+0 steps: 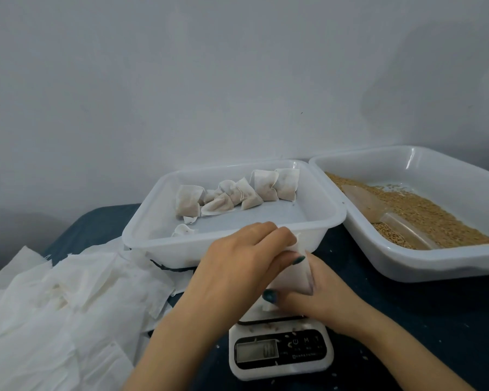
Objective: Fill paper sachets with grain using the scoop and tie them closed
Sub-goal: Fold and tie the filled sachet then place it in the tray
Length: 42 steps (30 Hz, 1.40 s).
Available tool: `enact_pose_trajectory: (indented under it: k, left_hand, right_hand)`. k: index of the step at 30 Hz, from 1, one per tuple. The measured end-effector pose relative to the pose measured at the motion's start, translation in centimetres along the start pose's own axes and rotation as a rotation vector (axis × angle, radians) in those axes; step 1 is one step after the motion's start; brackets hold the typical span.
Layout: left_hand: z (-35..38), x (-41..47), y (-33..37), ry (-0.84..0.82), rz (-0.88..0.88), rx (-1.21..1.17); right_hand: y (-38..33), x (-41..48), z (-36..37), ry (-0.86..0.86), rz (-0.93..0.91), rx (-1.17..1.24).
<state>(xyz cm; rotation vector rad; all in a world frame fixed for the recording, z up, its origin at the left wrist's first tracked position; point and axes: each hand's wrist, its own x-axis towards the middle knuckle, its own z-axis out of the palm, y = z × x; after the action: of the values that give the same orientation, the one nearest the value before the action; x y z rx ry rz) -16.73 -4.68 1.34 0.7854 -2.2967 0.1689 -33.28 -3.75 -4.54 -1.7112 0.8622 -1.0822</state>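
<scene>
White paper forms the sachet [292,273] held between both hands at the middle of the view, just above the platform of a small digital scale [280,354]. Whether it touches the platform cannot be told. The left hand [235,266] curls its fingers over the sachet's top edge and presses its thumb on the front face. The right hand [325,294] grips the lower part from 4 o'clock, its thumb laid across the bottom. What the sachet contains is hidden.

At 12 o'clock from the hands, a white plastic tray [164,249] holds a row of filled sachets [237,196] along its far side. At 2 o'clock a second tray [407,266] carries grain [424,213], with the scoop [364,201] lying on the grain, well apart from either hand. At 9 o'clock a loose pile of empty sachets [68,300] spreads over the dark blue worktop [407,320]. A few stray grains lie on the scale.
</scene>
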Motion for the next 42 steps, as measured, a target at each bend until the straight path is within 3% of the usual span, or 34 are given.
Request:
enact_pose_trajectory:
  k: [5, 8, 14, 17, 21, 25, 33, 37, 42]
  left_hand:
    - [0.1, 0.2, 0.2, -0.024, -0.008, -0.080]
    - [-0.1, -0.1, 0.1, 0.030, 0.015, -0.051]
    - [0.1, -1.8, -0.6, 0.047, -0.072, -0.120]
    - [0.6, -3.0, -1.1, 0.006, -0.138, -0.144]
    - [1.4, -4.1, -1.5, -0.070, -0.167, -0.134]
    - [1.9, -4.7, -1.7, -0.123, -0.192, -0.154]
    - [2.0, -5.2, -1.9, -0.141, -0.226, -0.180]
    - [1.9, -5.3, -1.9, -0.142, -0.232, -0.170]
    - [1.8, -5.4, -1.9, -0.155, -0.231, -0.159]
  right_hand:
    - [-0.4, -0.2, 0.3, -0.102, 0.058, 0.366]
    - [-1.0, 0.1, -0.2, -0.093, 0.081, 0.365]
    - [-3.5, -0.3, -3.0, 0.094, 0.117, -0.387]
    - [-4.3, -0.6, -6.4, 0.281, 0.123, -0.710]
    - [-4.4, -1.2, -12.5, 0.533, 0.356, -1.197]
    - [-4.2, -1.5, -15.6, 0.408, 0.618, -1.604]
    - [-4.5, -0.3, -15.8, 0.143, 0.741, -1.669]
    - [-4.0, -0.4, -16.1, 0.180, 0.730, -1.645]
    - [-2.9, -1.7, -16.7, 0.348, 0.680, -1.504]
